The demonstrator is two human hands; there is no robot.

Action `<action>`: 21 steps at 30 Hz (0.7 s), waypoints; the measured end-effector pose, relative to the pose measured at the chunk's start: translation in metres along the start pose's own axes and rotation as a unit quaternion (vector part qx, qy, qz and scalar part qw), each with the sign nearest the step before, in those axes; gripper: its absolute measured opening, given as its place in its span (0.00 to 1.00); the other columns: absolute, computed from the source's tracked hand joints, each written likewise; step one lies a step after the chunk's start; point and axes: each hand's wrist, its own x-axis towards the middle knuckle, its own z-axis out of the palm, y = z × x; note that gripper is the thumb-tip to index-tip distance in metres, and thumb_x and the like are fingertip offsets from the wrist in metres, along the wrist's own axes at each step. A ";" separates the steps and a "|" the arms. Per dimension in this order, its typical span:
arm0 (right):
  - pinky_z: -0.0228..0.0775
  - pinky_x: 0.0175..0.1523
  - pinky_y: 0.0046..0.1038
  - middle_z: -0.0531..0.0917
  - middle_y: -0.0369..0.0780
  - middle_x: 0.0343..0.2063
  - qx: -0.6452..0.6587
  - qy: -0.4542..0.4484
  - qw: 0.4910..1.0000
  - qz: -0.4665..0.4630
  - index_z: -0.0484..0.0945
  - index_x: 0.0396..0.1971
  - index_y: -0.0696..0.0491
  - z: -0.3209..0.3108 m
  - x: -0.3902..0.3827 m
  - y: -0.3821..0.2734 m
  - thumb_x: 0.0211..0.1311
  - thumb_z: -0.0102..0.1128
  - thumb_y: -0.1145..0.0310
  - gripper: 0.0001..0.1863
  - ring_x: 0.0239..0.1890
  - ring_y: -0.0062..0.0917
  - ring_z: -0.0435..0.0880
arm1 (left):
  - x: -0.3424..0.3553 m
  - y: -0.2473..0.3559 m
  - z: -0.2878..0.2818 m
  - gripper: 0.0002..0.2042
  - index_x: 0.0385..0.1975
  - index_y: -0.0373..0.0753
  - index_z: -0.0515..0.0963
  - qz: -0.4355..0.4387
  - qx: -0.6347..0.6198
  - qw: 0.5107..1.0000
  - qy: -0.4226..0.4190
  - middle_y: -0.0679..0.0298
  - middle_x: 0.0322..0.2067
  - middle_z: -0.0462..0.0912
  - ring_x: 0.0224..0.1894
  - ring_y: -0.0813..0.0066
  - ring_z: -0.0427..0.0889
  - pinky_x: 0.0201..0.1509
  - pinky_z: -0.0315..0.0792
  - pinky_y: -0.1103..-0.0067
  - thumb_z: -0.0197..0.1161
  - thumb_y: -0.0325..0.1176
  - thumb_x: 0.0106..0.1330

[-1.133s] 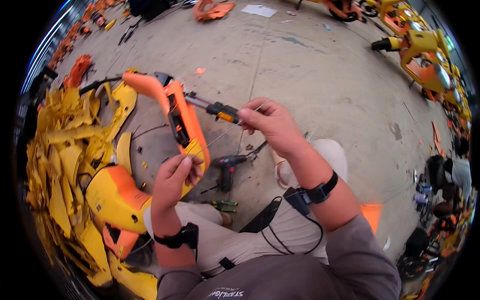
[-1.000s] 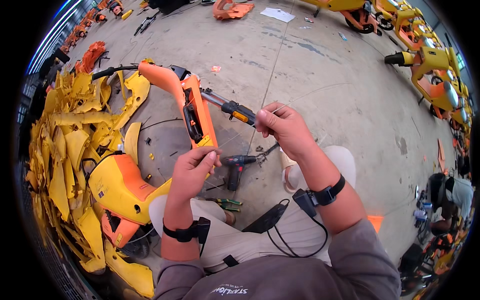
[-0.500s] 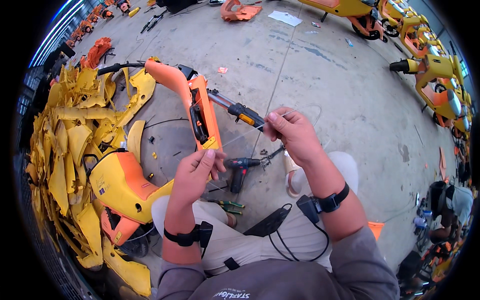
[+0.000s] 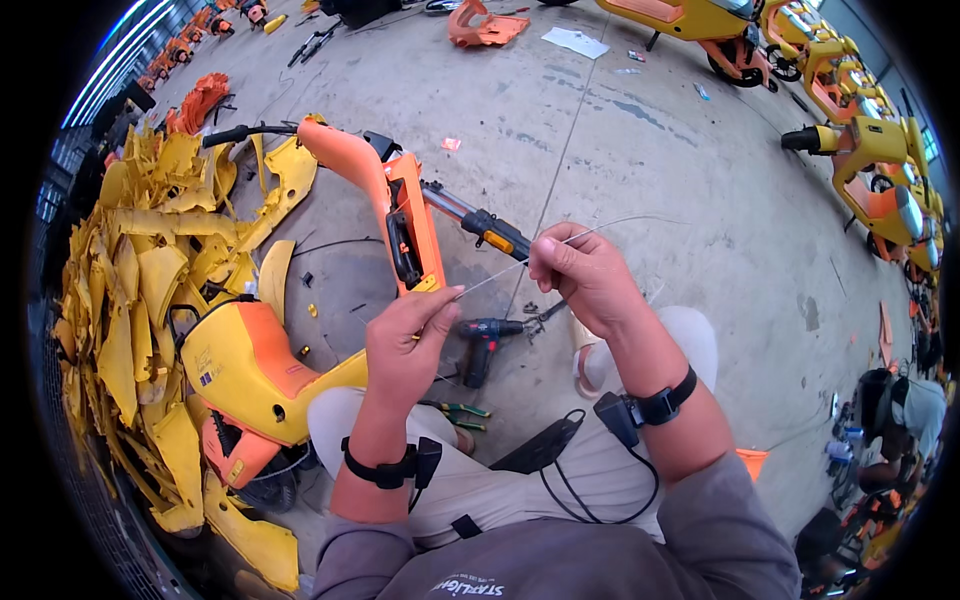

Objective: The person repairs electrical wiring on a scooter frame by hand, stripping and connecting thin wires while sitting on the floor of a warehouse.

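Observation:
A thin pale wire [image 4: 495, 277] runs diagonally between my hands, with a loose length curving out past my right hand. My left hand [image 4: 405, 340] pinches it lower left; my right hand [image 4: 580, 275] pinches it higher up and to the right. Behind them stands a partly stripped orange and yellow scooter [image 4: 335, 145], its dark inner parts showing in the orange column, its yellow rear body [image 4: 225, 350] at lower left. A dark and silver tube with an orange section [image 4: 470, 220] angles from the column. Below lie a cordless drill [image 4: 485, 345] and green-handled pliers [image 4: 455, 412].
A tall heap of yellow panels [image 4: 145, 330] fills the left side. Loose orange parts [image 4: 480, 28] and white paper [image 4: 575, 42] lie farther back. Yellow scooters [image 4: 855, 170] line the right. Another person [image 4: 915, 410] is low down at right, among scattered parts.
My hands have shifted slightly rightward in view, both still pinching the wire. The wire's loose end now extends farther right than half a second ago. The scene has shifted a little with my head.

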 end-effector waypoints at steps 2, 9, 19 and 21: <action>0.68 0.34 0.21 0.81 0.38 0.27 0.009 -0.020 1.000 -0.005 0.77 0.36 0.56 -0.001 -0.001 0.001 0.60 0.65 0.65 0.11 0.30 0.19 0.79 | -0.002 -0.001 0.003 0.09 0.42 0.35 0.82 0.049 0.045 0.998 0.020 0.64 0.27 0.82 0.30 0.80 0.78 0.36 0.71 0.83 0.61 0.29 0.66; 0.69 0.34 0.21 0.81 0.38 0.27 -0.017 -0.009 0.999 -0.030 0.78 0.36 0.57 -0.001 -0.003 0.001 0.61 0.65 0.65 0.12 0.30 0.19 0.79 | -0.001 0.006 -0.011 0.12 0.37 0.30 0.79 -0.205 -0.130 0.969 -0.041 0.66 0.26 0.79 0.26 0.84 0.73 0.32 0.68 0.87 0.57 0.34 0.70; 0.70 0.35 0.21 0.81 0.37 0.27 -0.033 -0.007 0.999 -0.010 0.78 0.34 0.56 0.004 -0.001 -0.001 0.62 0.63 0.65 0.09 0.30 0.19 0.78 | -0.004 0.000 -0.004 0.07 0.37 0.32 0.78 -0.183 -0.186 0.965 0.007 0.68 0.27 0.78 0.27 0.86 0.72 0.33 0.67 0.88 0.60 0.29 0.67; 0.70 0.35 0.21 0.81 0.37 0.27 -0.031 -0.009 0.999 -0.013 0.77 0.34 0.56 0.001 0.000 0.000 0.62 0.63 0.65 0.09 0.30 0.19 0.78 | -0.004 -0.005 -0.001 0.06 0.37 0.32 0.79 -0.167 -0.191 0.967 0.016 0.69 0.27 0.78 0.27 0.87 0.72 0.33 0.67 0.88 0.62 0.29 0.66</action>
